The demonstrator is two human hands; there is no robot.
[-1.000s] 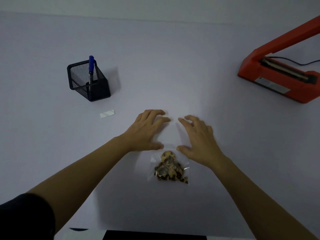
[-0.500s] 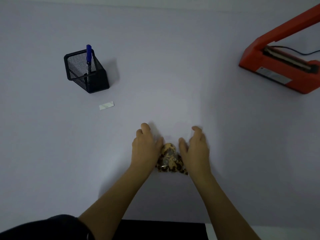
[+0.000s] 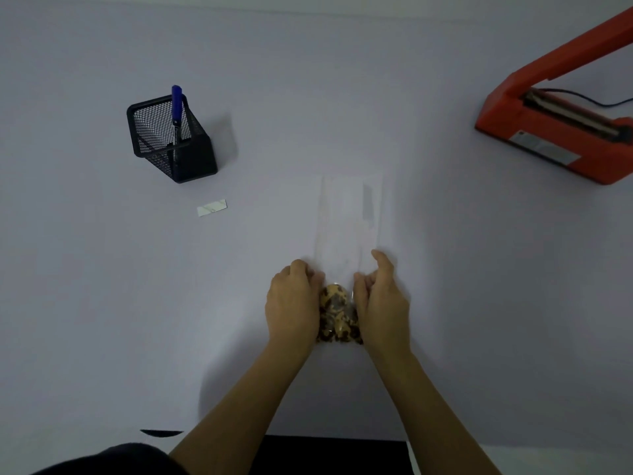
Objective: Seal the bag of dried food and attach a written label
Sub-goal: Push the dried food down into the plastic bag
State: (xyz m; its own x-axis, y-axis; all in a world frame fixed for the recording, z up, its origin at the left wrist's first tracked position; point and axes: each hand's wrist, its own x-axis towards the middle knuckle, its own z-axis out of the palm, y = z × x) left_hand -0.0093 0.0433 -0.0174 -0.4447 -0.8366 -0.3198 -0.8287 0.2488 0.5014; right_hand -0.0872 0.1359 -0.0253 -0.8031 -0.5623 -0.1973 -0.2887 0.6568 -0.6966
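Observation:
A clear plastic bag (image 3: 349,217) lies flat on the white table, its empty upper part stretching away from me. Brown speckled dried food (image 3: 337,313) is bunched at its near end. My left hand (image 3: 293,301) presses against the left side of the food and my right hand (image 3: 382,299) against the right side, both curled around the bag's filled end. A small white label (image 3: 211,207) lies on the table to the left. A blue pen (image 3: 176,113) stands in a black mesh holder (image 3: 171,142) behind the label.
An orange heat sealer (image 3: 561,132) with its arm raised sits at the far right, a black cable running off behind it. A dark strip (image 3: 335,454) runs along the table's near edge.
Both hands drew back from the bag's upper part to its filled end and closed in on the food from either side. The bag's empty top now lies uncovered.

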